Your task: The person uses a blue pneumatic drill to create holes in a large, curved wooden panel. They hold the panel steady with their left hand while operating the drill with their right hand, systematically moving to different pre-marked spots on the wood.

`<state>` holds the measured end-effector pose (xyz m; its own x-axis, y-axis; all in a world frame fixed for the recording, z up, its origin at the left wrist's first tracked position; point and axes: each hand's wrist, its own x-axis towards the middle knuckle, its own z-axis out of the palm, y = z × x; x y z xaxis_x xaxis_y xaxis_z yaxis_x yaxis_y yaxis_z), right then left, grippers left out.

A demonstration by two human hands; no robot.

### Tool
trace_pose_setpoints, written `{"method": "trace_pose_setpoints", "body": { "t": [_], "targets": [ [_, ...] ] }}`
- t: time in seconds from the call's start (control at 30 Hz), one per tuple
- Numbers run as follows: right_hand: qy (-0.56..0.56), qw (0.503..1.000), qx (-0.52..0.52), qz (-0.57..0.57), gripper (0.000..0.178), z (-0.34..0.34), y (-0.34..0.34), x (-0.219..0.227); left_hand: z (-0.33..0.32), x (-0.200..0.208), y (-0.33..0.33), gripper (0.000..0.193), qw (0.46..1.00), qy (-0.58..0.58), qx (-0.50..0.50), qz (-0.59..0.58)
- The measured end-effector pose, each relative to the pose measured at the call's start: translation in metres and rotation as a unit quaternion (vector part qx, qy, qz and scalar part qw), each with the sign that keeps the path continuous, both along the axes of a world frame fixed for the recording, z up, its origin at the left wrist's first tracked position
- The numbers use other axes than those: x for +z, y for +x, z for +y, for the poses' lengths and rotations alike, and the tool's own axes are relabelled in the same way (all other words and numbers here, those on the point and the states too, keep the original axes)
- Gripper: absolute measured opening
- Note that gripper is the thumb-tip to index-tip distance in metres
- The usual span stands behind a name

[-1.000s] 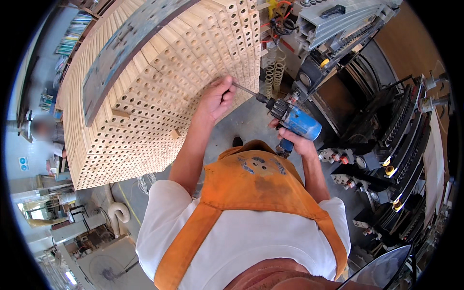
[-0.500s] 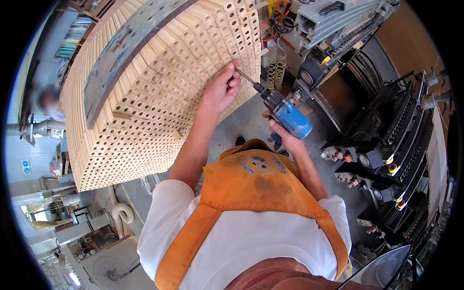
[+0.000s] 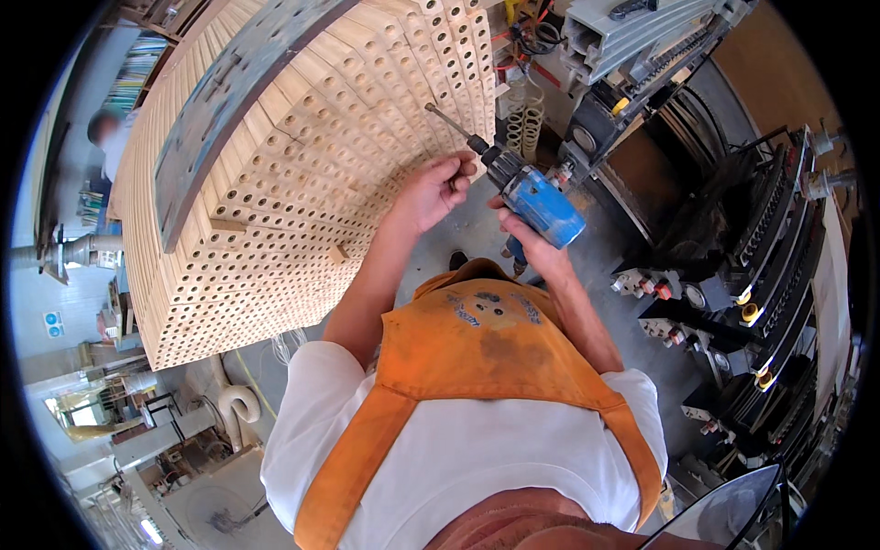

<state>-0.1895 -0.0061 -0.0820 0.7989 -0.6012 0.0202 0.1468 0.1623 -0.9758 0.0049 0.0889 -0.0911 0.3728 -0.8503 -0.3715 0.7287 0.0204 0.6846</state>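
My right hand (image 3: 534, 241) is wrapped round a blue and black power drill (image 3: 543, 203). A long bit (image 3: 447, 119) points from its chuck up and left, with the tip in front of the holed face of a large stack of wooden slats (image 3: 302, 197). Just below the chuck is my left hand (image 3: 431, 194), its fingers curled in and the thumb against them. Whatever lies inside those fingers is hidden. Rows of round holes cover the stack's face, and many of them look dark-rimmed inside.
A curved metal bar (image 3: 225, 110) lies across the top of the stack. Two small wood pieces, one a short block (image 3: 338, 254), stick out of its face. Black machinery with gauges (image 3: 724, 275) stands at right, near a coiled air hose (image 3: 524, 119). Another person (image 3: 112, 147) is at far left.
The drill has moved up and left, its bit tip now higher along the stack. My left hand has come away from the bit and dropped below the chuck, still curled.
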Motion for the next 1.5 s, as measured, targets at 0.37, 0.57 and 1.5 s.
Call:
{"method": "trace_pose_setpoints", "body": {
  "t": [0.37, 0.57, 1.5],
  "targets": [
    [-0.097, 0.995, -0.02, 0.028, 0.025, -0.004, 0.006, -0.016, 0.014, -0.008, -0.014, 0.029, 0.999, -0.008, -0.031, 0.024],
    [-0.118, 0.993, -0.026, 0.014, 0.024, -0.004, 0.007, -0.011, 0.007, 0.014, -0.007, 0.03, 0.999, -0.027, 0.023, -0.02],
    [-0.001, 0.999, 0.027, -0.017, 0.027, -0.016, -0.004, -0.001, -0.034, 0.055, 0.008, 0.031, 0.981, -0.139, 0.132, -0.024]
  ]
}}
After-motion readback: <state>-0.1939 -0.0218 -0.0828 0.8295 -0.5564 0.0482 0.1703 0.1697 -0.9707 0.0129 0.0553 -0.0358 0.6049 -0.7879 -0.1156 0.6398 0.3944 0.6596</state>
